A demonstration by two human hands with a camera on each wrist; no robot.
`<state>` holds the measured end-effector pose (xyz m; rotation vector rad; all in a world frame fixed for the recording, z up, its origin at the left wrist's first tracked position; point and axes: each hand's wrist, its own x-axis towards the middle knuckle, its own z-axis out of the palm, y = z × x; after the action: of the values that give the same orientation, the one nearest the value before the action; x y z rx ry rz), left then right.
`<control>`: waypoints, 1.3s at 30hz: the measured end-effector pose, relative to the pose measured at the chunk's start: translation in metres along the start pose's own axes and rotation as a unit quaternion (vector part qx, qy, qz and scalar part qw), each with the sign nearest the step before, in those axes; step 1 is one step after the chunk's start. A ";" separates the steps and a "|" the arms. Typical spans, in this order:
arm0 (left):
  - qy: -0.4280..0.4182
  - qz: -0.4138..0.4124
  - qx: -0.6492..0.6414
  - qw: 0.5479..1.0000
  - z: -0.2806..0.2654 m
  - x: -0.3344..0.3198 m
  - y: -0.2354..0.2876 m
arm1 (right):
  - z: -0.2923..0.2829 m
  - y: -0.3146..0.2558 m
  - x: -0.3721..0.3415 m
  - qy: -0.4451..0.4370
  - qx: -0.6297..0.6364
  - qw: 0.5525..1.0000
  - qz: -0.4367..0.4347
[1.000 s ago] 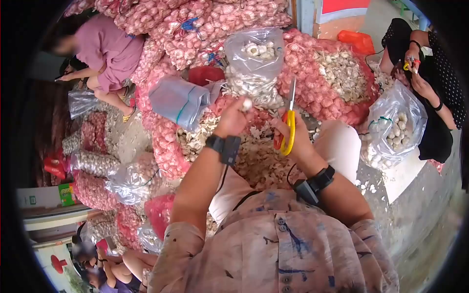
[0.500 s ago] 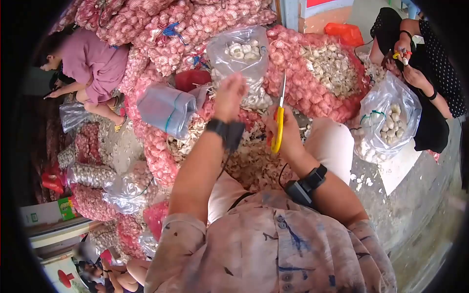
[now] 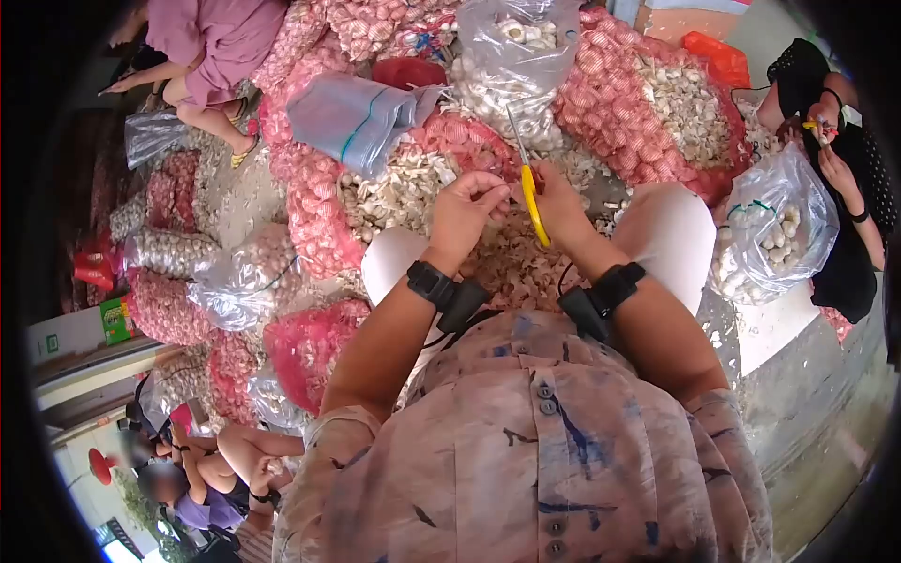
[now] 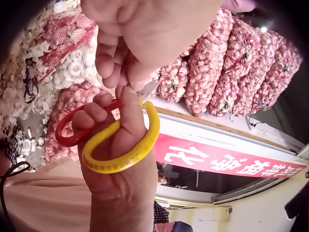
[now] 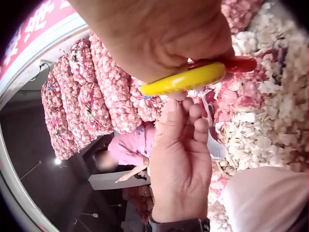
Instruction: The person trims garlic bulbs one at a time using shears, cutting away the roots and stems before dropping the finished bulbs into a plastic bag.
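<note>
My right hand (image 3: 556,199) grips scissors (image 3: 534,205) with one yellow and one red handle loop, the blades pointing away from me. My left hand (image 3: 466,218) is close beside it, its fingers bent and its thumb near the index finger. In the right wrist view the left palm (image 5: 181,169) is bare and its fingertips meet the right hand under the yellow loop; I cannot tell whether they pinch anything. Below both hands lies a heap of dry garlic skins and stalks (image 3: 516,267). Beyond stands a clear plastic bag (image 3: 511,70) with white garlic bulbs inside.
Red mesh sacks of garlic (image 3: 605,103) lie around, one spilling trimmed stalks. Folded plastic bags (image 3: 343,117) rest at the left. On the right, another clear bag of garlic (image 3: 774,230) stands by a seated person (image 3: 845,178). Other people sit at the left.
My left hand held a white garlic bulb, swung forward to the clear bag, and is now back beside the right hand. The right hand keeps its hold on the scissors. The head view has shifted.
</note>
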<state>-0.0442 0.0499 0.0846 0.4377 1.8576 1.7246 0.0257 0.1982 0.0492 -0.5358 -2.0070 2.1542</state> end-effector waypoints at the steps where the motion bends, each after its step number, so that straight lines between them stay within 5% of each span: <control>1: 0.002 0.001 0.002 1.000 -0.001 -0.003 0.002 | 0.000 0.001 0.000 -0.012 -0.031 0.999 0.018; 7: 0.004 -0.062 0.018 0.998 -0.003 -0.010 0.005 | 0.003 0.032 0.012 -0.022 -0.054 0.994 -0.094; 14: -0.039 -0.102 -0.044 0.993 0.003 -0.018 -0.001 | -0.004 -0.007 -0.014 -0.011 -0.039 0.998 -0.042; 18: -0.025 -0.076 -0.220 0.972 -0.001 -0.024 -0.016 | 0.018 -0.018 -0.019 -0.048 0.208 0.976 0.043; 21: 0.010 -0.071 -0.287 0.955 -0.012 -0.024 -0.055 | 0.019 -0.025 -0.010 -0.073 0.252 0.957 0.124; 23: 0.058 -0.086 -0.298 0.949 -0.031 -0.021 -0.114 | 0.021 -0.034 -0.005 -0.003 0.324 0.940 0.109; 25: 0.192 -0.221 -0.263 0.919 -0.055 -0.023 -0.190 | 0.019 -0.032 -0.002 0.003 0.298 0.947 0.117; 26: 0.040 -0.190 0.145 0.970 -0.074 -0.030 -0.220 | 0.019 -0.030 -0.002 0.015 0.275 0.954 0.122; 27: -0.122 -0.119 0.523 0.835 -0.090 -0.037 -0.249 | 0.021 -0.028 -0.003 0.026 0.250 0.960 0.126; 28: -0.120 -0.122 0.514 0.841 -0.091 -0.044 -0.278 | 0.024 -0.027 -0.007 0.028 0.226 0.963 0.141; 30: -0.144 -0.263 0.572 0.763 -0.087 -0.057 -0.330 | 0.024 -0.023 -0.010 0.016 0.175 0.970 0.166; 33: -0.122 -0.290 0.546 0.777 -0.085 -0.052 -0.388 | 0.027 -0.024 -0.009 0.002 0.092 0.976 0.196; 36: -0.159 -0.232 0.557 0.781 -0.085 -0.042 -0.355 | 0.027 -0.019 0.000 -0.005 0.049 0.980 0.192; 37: -0.165 -0.234 0.552 0.783 -0.086 -0.044 -0.380 | 0.028 -0.019 0.003 -0.002 0.046 0.979 0.198; 38: -0.035 -0.323 0.341 0.882 -0.086 -0.047 -0.404 | 0.030 -0.020 0.005 -0.001 0.023 0.980 0.196; 39: 0.100 -0.389 0.104 0.910 -0.086 -0.051 -0.433 | 0.031 -0.020 0.009 0.000 -0.001 0.981 0.194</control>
<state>0.0029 -0.0996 -0.3310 -0.3910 1.9793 1.0547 0.0039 0.1738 0.0691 -1.0023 -2.0419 2.3560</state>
